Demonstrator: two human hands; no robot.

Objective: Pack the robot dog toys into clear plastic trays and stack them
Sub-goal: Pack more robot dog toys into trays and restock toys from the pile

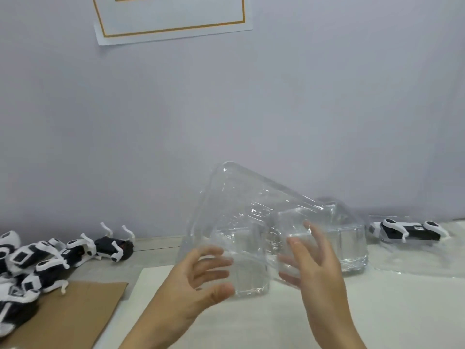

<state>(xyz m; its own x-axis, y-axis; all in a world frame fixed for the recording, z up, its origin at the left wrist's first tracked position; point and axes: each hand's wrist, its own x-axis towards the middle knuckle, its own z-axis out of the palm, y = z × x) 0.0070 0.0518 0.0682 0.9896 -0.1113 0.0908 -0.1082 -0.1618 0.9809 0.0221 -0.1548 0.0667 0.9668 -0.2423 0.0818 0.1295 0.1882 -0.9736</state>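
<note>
left hand (201, 275): nearest item, lower centre, palm turned inward, fingers spread and lightly bent, fingertips touching the near left edge of the tray; grip spread, not closed round anything that shows.

right hand (312, 258): lower centre right, fingers spread and extended, lying against the near right side of the same tray; grip spread, whether the thumb hooks the plastic cannot be told through the blur.

clear moulded plastic tray (241, 212): between the two hands, tilted steeply, its far rounded corner raised toward the wall and its near lower edge close to the tabletop; nothing shows inside it.

flat brown cardboard sheet (73, 311): lower left, lying on the tabletop, partly under the toy pile.

pale tabletop (390, 311): carries all items; a lighter sheet covers its near middle.

heap of black-and-white robot dog toys (37, 260): far left, unpacked, lying jumbled on their sides, some resting on the cardboard, the farthest one with white legs up near the wall.

stack of clear plastic trays (352, 238): behind the right hand, standing on the tabletop just beside the tilted tray.

black-and-white robot dog toy in clear plastic (407, 230): far right, lying lengthwise near the wall, well apart from the heap.

lilac wall (251, 109): back of the scene.

white paper notice with gold border (171, 18): fixed to the wall at top, text unreadable.
</note>
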